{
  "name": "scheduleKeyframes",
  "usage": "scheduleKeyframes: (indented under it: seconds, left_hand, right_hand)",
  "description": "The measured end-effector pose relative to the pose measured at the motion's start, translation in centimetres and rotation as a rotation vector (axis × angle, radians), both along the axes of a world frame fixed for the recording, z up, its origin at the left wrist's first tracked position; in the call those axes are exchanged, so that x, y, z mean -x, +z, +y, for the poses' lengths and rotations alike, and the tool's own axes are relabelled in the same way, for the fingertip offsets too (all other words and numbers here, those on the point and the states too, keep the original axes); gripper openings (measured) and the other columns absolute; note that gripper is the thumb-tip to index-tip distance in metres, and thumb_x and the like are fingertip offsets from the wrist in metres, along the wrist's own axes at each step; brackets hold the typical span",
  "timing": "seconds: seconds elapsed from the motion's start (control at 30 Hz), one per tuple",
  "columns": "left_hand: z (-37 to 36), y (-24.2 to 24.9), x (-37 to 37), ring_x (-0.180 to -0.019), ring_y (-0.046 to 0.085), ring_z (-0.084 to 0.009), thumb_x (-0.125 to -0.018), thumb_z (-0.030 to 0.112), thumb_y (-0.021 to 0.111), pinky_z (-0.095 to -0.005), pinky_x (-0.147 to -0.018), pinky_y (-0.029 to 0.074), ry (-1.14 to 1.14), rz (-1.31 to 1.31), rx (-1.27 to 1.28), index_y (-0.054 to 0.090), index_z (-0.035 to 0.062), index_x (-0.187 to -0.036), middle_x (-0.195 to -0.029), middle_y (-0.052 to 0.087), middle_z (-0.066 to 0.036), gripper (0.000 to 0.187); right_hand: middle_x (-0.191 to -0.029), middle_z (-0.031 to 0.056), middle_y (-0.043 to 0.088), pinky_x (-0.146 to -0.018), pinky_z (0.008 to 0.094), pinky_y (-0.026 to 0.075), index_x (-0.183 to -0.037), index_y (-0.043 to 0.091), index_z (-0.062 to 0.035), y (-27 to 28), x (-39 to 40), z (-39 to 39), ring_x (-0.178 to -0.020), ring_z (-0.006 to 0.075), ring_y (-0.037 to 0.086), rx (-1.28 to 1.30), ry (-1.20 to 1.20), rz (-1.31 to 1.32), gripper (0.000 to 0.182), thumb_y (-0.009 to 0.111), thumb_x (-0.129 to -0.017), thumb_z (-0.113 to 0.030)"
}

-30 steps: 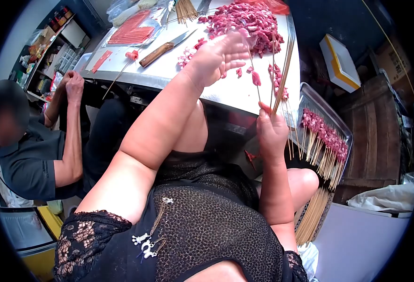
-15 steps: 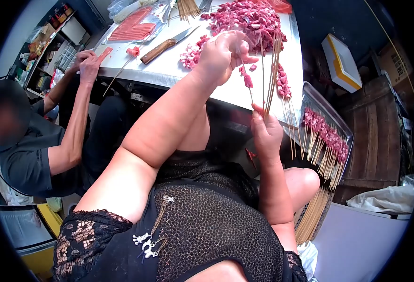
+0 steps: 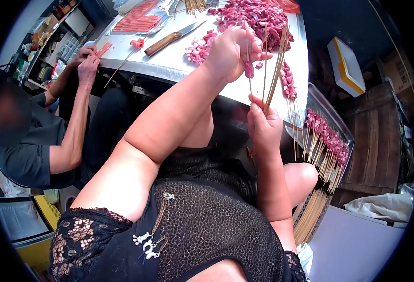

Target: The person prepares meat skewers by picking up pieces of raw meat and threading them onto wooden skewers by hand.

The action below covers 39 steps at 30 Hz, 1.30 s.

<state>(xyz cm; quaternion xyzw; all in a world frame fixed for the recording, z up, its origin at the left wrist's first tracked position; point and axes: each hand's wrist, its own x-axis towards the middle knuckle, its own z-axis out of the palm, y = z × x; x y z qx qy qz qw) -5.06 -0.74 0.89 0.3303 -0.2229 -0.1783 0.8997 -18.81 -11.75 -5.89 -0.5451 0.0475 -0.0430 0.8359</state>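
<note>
Many bare sticks [image 3: 311,216] lie nearest, beside the right knee [image 3: 301,179]. One right hand [image 3: 266,127], which I view remotely, is closed on a bundle of skewers [image 3: 276,77]. One slanting skewer [image 3: 251,88], in the same grip, carries a meat piece [image 3: 249,70] partway along. One left hand [image 3: 235,49] curls its fingers about that skewer's upper part; I cannot tell whether they pinch anything. One metal tray [image 3: 320,99], rightward, bears loaded skewers [image 3: 328,136]. Beyond, on a white table [image 3: 178,77]: knife [image 3: 163,44], heap of cut meat [image 3: 258,19].
</note>
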Motion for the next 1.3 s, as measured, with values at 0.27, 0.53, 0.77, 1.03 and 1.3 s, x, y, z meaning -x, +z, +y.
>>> scheduleKeyframes:
  seconds: [0.27,0.53,0.77,1.03,1.3]
  left_hand:
    - [-0.8,-1.5,0.4,-0.081,0.059,-0.0256,-0.088,0.014,0.034,-0.0495,-0.09,0.045,-0.14,0.079,0.012,0.052,0.0043,-0.083,-0.079,0.059,-0.012,0.021]
    - [2.4,1.5,-2.5,-0.097,0.057,-0.0257,-0.095,0.044,0.037,-0.0384,-0.083,0.049,0.404,-0.094,-0.367,0.035,0.0003,-0.127,-0.105,0.057,-0.017,0.054]
    - [4.7,1.9,-8.1,-0.076,0.059,-0.0088,-0.084,0.02,0.065,-0.0231,-0.068,0.047,0.643,-0.646,-1.117,0.067,0.004,-0.098,-0.085,0.066,-0.003,0.022]
    - [4.1,1.5,-8.6,-0.081,0.064,-0.0239,-0.079,0.028,0.065,-0.0363,-0.075,0.049,0.74,-0.74,-1.825,0.071,0.0142,-0.088,-0.084,0.067,-0.008,0.018]
    - [4.0,0.3,-8.7,-0.08,0.065,-0.0232,-0.078,0.01,0.061,-0.0314,-0.075,0.05,0.6,-1.005,-1.742,0.069,0.0088,-0.093,-0.089,0.067,-0.011,0.017]
  right_hand:
    - [-0.057,-0.0031,0.046,-0.036,0.0161,0.027,-0.111,0.057,0.001,2.3,-1.1,0.0,-0.041,0.0026,0.036,-0.09,-0.061,0.011,0.024,0.053,-0.091,-0.012]
    - [-0.07,-0.0035,0.047,-0.046,0.0159,0.029,-0.109,0.056,0.0057,2.3,-0.7,-2.2,-0.054,0.0027,0.037,-0.124,-0.133,-0.094,0.021,0.051,-0.089,0.0]
    - [-0.058,-0.0044,0.043,-0.038,0.0152,0.027,-0.11,0.056,0.0023,1.2,0.0,-3.1,-0.044,0.0016,0.035,-0.019,-0.175,-0.122,0.022,0.051,-0.092,-0.009]
    - [-0.059,-0.0046,0.044,-0.039,0.015,0.027,-0.11,0.056,0.002,0.2,0.4,-3.8,-0.044,0.0012,0.035,-0.065,-0.188,-0.077,0.022,0.051,-0.092,-0.009]
    - [-0.061,-0.0045,0.047,-0.039,0.0147,0.028,-0.11,0.057,0.0011,0.4,0.4,-3.8,-0.045,0.001,0.036,-0.045,-0.132,-0.049,0.021,0.051,-0.092,-0.009]
